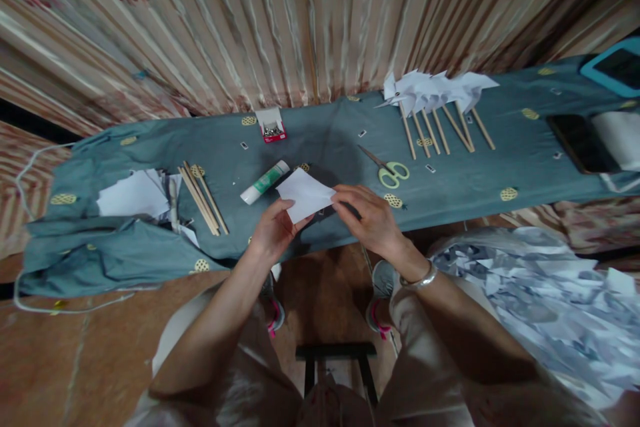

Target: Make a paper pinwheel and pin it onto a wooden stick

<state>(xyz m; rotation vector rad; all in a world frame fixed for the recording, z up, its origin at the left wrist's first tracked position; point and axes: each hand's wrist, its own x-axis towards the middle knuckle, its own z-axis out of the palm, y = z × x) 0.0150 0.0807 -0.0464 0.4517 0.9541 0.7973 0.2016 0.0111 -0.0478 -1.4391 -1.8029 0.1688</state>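
Two hands hold one white paper sheet (305, 193) just above the desk's (330, 140) near edge: the left hand (273, 230) and the right hand (370, 217) each pinch it between their fingers. Beside it lie one glue stick (264, 182) and one pair of scissors (387, 170). About four loose sticks (203, 199) lie left, and about six paper pinwheels (435, 97) lie far right.

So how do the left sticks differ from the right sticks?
The left sticks are bare; the right sticks carry folded white paper at their tops. The left sticks lie bunched together; the right sticks are spread in a row. Both are thin, pale wood, lying on the blue cloth.
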